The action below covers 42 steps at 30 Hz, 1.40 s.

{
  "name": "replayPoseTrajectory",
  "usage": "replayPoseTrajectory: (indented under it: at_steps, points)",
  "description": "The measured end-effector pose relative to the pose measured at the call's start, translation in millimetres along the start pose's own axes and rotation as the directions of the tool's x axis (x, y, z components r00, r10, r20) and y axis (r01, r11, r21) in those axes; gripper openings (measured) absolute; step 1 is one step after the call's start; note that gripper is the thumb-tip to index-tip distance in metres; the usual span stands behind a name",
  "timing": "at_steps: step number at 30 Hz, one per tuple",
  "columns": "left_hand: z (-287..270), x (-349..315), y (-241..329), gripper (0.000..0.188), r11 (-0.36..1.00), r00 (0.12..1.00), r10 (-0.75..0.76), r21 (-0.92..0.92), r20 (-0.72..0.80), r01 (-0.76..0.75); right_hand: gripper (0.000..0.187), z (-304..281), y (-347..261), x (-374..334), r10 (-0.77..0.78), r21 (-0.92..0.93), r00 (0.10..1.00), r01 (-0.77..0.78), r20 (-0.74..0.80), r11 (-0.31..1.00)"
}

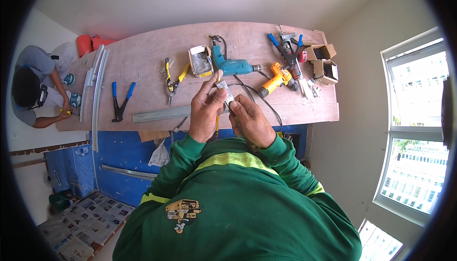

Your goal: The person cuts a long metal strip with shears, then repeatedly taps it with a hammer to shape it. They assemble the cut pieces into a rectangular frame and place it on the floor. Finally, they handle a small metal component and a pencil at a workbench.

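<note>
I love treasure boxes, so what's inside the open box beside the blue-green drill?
The open box has greyish stuff in it, too unclear for me to name. Only the top shows; anything underneath, and the box's bottom, is covered.

Daylight came through the windows (419, 89) in the pale wall (352, 56) on the right. A wide wooden worktop (152, 61) spread across the room, blue covering (119, 149) showed along its near edge, and newspaper (90, 220) lay at lower left.
</note>
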<state>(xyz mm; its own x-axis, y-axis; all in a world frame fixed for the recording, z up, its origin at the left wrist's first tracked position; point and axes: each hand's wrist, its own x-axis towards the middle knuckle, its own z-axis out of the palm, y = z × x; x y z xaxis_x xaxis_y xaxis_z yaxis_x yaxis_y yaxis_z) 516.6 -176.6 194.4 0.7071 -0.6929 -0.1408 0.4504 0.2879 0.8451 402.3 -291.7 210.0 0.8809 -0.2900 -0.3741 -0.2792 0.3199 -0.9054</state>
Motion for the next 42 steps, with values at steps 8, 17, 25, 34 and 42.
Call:
replayPoseTrajectory:
  at_steps: [8, 17, 25, 34, 42]
  points:
    - [5.7, 5.7, -1.7, 0.046, 0.992, 0.996, -0.012, 0.123, -0.085, 0.023, 0.026, 10.4, 3.8, 5.4, -0.056, 0.007, 0.991, 0.057, -0.123, 0.998]
    - [4.8, 0.5, -9.0, 0.044, 0.986, 0.986, -0.044, 0.155, -0.158, 0.069, 0.03, -44.1, -32.7, 32.3, -0.243, 0.075, 0.901, 0.287, -0.36, 0.955]
    - [-5.3, 12.4, -3.6, 0.048, 0.996, 0.998, -0.021, 0.081, -0.058, 0.026, 0.026, -9.1, 5.0, 13.3, -0.028, 0.084, 0.999, 0.029, -0.017, 0.996]
    - [-4.7, 7.2, -4.6, 0.053, 0.999, 1.0, -0.029, 0.029, -0.003, 0.029, 0.028, -1.7, 5.0, 8.2, 0.031, 0.051, 0.999, -0.032, 0.014, 0.998]
    - [1.0, 6.1, -1.1, 0.049, 0.992, 0.997, -0.022, 0.125, -0.076, 0.031, 0.027, 6.2, 14.7, 6.1, -0.032, 0.035, 0.998, 0.034, -0.049, 0.999]
